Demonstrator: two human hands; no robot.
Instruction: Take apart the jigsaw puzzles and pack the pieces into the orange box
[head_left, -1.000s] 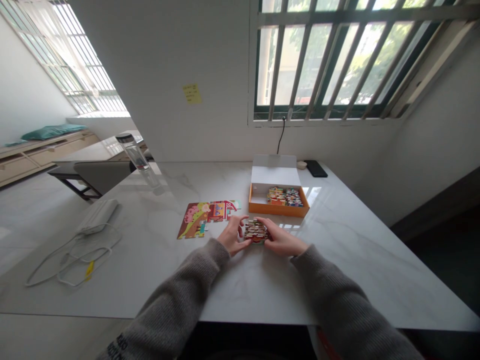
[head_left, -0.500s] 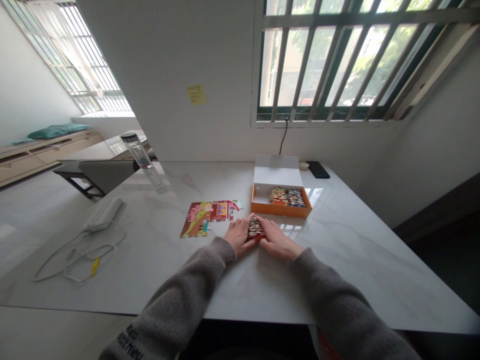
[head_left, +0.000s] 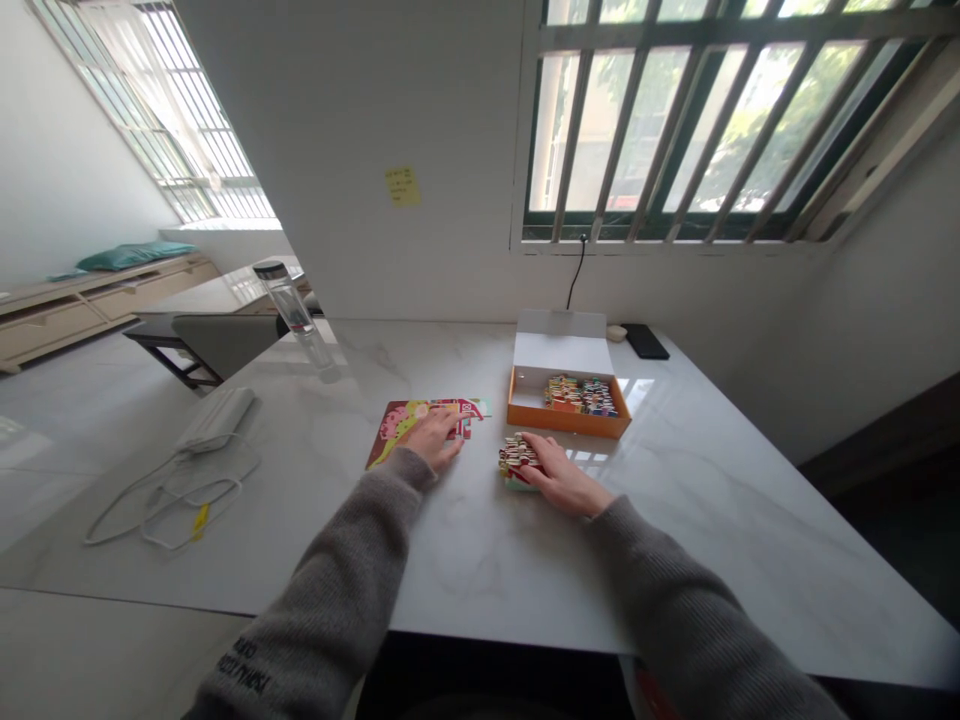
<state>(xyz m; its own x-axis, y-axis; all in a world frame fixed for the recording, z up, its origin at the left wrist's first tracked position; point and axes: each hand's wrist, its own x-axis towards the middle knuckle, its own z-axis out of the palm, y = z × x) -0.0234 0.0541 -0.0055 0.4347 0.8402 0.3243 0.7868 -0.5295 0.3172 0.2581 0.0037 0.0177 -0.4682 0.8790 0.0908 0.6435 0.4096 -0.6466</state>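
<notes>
A partly joined jigsaw puzzle (head_left: pixel 395 423), with pink, green and red artwork, lies flat on the table. My left hand (head_left: pixel 432 438) rests over its right part, fingers stretched out and holding nothing visible; the hand covers some of the picture. To the right, a stack of puzzle pieces (head_left: pixel 514 456) stands on edge in a row on the tabletop. My right hand (head_left: pixel 562 474) grips this stack from its right side, fingers at the far edge and thumb at the near one. Behind it sits an orange box (head_left: pixel 564 418) with its white lid raised, holding more upright pieces (head_left: pixel 577 394).
On the marble-patterned table (head_left: pixel 465 560), a white device (head_left: pixel 217 420) with a looped cable lies at left. A clear bottle (head_left: pixel 283 298) stands at the far left edge. A black phone-like slab (head_left: pixel 646 341) lies beyond the box, beside a small white object (head_left: pixel 616 333).
My left hand has left the stack of puzzle pieces and moved left onto the joined puzzle. My right hand stays at the stack. The view has shifted slightly.
</notes>
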